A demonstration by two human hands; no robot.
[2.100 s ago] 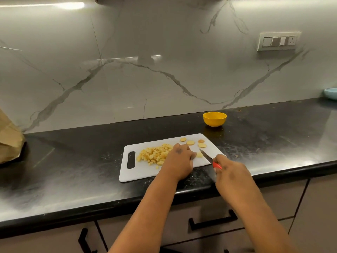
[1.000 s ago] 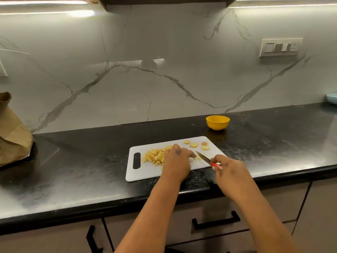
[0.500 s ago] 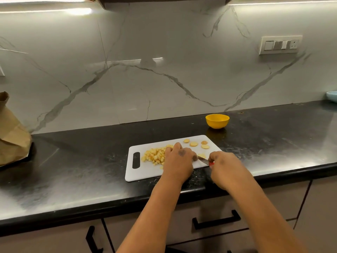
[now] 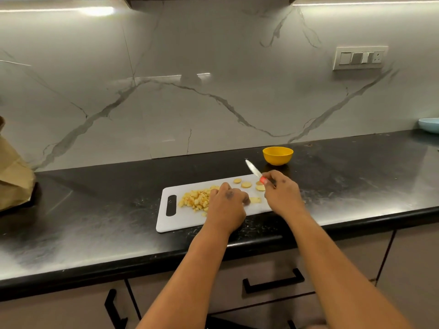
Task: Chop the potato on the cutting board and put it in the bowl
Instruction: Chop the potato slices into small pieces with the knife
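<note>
A white cutting board (image 4: 183, 219) lies on the black counter. On its left part sits a heap of diced potato (image 4: 196, 199), and round potato slices (image 4: 246, 185) lie along its far right edge. My left hand (image 4: 226, 205) rests on the board with curled fingers beside a cut piece of potato (image 4: 256, 200); whether it pinches that piece is hidden. My right hand (image 4: 281, 193) grips a red-handled knife (image 4: 254, 170), its blade raised and pointing up and left above the slices. A yellow bowl (image 4: 277, 156) stands behind the board, apart from it.
The black counter (image 4: 95, 210) runs left to right with a marble wall behind. A brown paper bag (image 4: 13, 176) stands at the far left. A pale blue dish (image 4: 430, 125) sits at the far right. Drawers with black handles (image 4: 273, 284) lie below the counter edge.
My right hand has lifted the knife off the board and swung it up and to the right, over the slices. My left hand stays by the cut potato.
</note>
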